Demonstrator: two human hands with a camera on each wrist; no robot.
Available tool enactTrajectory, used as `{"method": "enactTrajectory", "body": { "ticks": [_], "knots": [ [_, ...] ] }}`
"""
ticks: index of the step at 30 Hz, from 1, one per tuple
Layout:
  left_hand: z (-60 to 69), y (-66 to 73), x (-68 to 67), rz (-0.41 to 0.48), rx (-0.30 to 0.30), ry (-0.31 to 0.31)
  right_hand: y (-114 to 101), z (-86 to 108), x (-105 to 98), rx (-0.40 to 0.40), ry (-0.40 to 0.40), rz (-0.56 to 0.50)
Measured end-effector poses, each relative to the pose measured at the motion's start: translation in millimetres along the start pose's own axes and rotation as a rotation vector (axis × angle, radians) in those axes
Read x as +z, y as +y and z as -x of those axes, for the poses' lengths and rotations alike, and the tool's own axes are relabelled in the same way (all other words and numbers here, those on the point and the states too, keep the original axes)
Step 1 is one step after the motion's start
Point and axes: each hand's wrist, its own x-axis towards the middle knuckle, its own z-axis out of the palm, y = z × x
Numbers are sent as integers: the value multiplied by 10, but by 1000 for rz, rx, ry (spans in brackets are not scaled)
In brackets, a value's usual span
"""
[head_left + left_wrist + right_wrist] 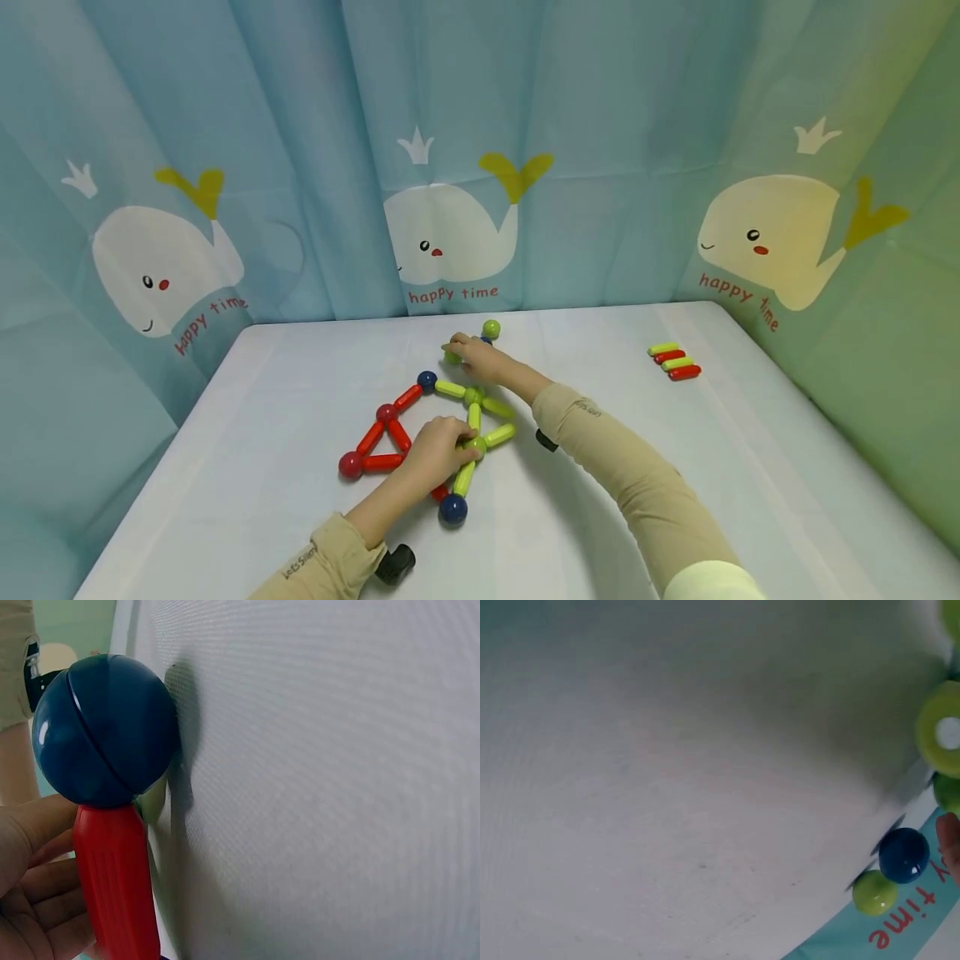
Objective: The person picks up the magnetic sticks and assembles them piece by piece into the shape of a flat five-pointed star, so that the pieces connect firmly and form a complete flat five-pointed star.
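Note:
A flat frame of magnetic rods and balls lies on the white table. My left hand (437,448) pinches a green ball (477,447), where several green rods meet. Close to that hand are a dark blue ball (105,727) and a red rod (116,885) joined to it. Farther back, my right hand (483,360) has its fingers on a loose green ball (452,356), partly covered by them. Between the hands, another green ball (473,397) joins green rods; one slanting green rod (498,407) looks blurred. Red rods and red balls (351,465) make up the left side.
Behind my right hand sit a blue ball (904,855) and a green ball (874,892). At the right, short green and red rods (684,372) lie in a row. A whale-print curtain (615,233) hangs along the table's back edge.

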Motion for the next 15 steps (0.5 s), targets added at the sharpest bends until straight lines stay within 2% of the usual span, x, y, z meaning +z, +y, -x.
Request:
{"method": "enactTrajectory", "body": {
  "ticks": [7,15],
  "knots": [
    [1,-8,20,-36,12,17,-13,26,-16,24,29,24],
    [-6,-2,28,-22,9,21,19,78,12,87,26,41]
  ]
}}
